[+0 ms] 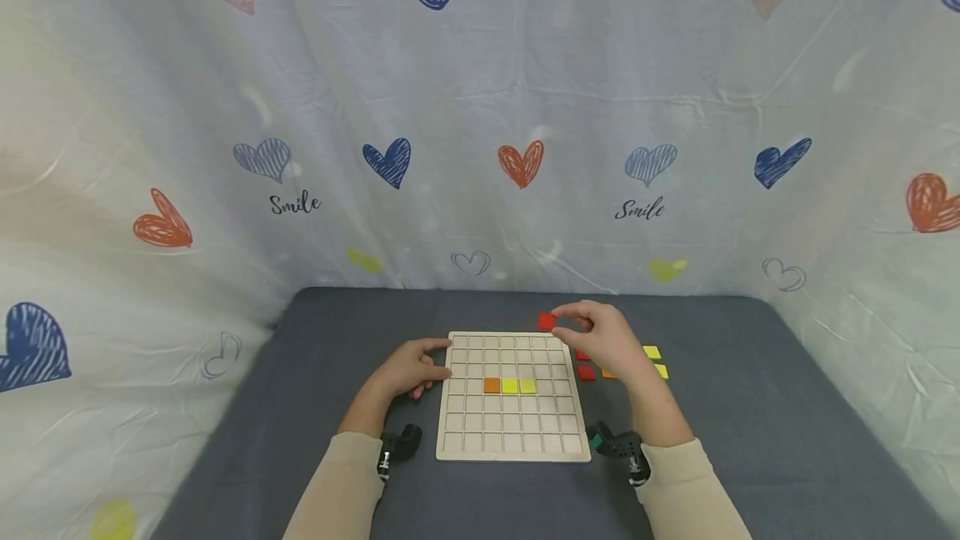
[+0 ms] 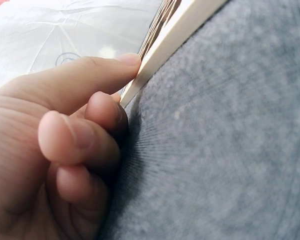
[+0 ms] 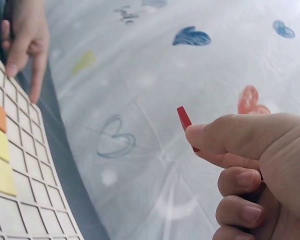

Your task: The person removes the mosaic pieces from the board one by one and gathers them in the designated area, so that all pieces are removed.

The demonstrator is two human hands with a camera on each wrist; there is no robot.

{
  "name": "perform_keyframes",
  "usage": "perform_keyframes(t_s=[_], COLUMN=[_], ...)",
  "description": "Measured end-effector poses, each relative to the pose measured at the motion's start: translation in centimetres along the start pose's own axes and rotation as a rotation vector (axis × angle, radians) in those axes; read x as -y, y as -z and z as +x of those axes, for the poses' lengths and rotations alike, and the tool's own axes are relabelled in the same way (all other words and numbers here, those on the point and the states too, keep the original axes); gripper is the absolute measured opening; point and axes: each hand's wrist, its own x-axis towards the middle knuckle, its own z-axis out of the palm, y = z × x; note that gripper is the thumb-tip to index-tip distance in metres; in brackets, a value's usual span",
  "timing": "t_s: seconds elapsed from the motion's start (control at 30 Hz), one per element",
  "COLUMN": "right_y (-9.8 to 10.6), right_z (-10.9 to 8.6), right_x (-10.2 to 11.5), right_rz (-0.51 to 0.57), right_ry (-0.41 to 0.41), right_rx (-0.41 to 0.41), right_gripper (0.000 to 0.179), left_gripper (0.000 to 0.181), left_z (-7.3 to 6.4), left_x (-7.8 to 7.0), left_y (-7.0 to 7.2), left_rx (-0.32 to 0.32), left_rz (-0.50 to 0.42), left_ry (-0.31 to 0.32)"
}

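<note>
A pale wooden grid board (image 1: 513,444) lies on the table. One orange tile (image 1: 492,385) and two yellow tiles (image 1: 518,386) sit side by side in a row near its middle. My left hand (image 1: 408,369) rests at the board's left edge; its thumb and index finger touch the rim, apart from each other, and the other fingers are bent in the left wrist view. Between thumb and index finger my right hand (image 1: 606,338) pinches a red square tile (image 3: 184,118), held up above the table by the board's far right corner.
Right of the board lie loose red tiles (image 1: 586,372), yellow tiles (image 1: 652,352) and an orange tile (image 1: 609,374), partly hidden by the right hand. The dark grey table (image 1: 360,315) meets a pale curtain (image 1: 450,215) printed with hearts.
</note>
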Motion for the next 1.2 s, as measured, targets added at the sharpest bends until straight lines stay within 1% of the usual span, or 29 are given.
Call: perform_keyframes(t_s=[0.1, 0.37, 0.57, 0.67, 0.77, 1.0, 1.1, 1.2], right_y=[1.0, 3.4, 4.7, 4.8, 4.6, 3.9, 3.4, 2.9], right_z=[-0.1, -0.4, -0.7, -0.8, -0.8, -0.9, -0.9, -1.0], right_x=[-0.6, -2.6, -4.0, -4.8, -5.5, -6.4, -6.6, -6.7], right_rz=[0.02, 0.021, -0.035, -0.034, -0.034, -0.022, -0.028, -0.067], right_ry=[-0.05, -0.103, -0.147, -0.19, -0.212, -0.203, -0.22, -0.236], right_rx=[0.012, 0.053, 0.111, 0.152, 0.207, 0.359, 0.399, 0.428], right_gripper=[0.033, 0.036, 0.038, 0.035, 0.031, 0.024, 0.021, 0.019], left_gripper=[0.067, 0.067, 0.067, 0.067, 0.067, 0.067, 0.067, 0.067], left_z=[0.0, -0.2, -0.2, -0.2, -0.3, -0.3, -0.3, -0.2], left_x=[0.0, -0.1, -0.1, -0.1, -0.2, -0.2, -0.2, -0.2], left_y=[0.0, 0.1, 0.1, 0.1, 0.0, -0.1, -0.1, -0.1], left_rx=[0.0, 0.004, 0.004, 0.002, 0.001, -0.007, -0.009, -0.01], left_rz=[0.002, 0.007, 0.008, 0.008, 0.004, 0.007, 0.004, 0.002], left_ry=[0.0, -0.001, 0.007, 0.009, 0.008, 0.006, 0.012, 0.013])
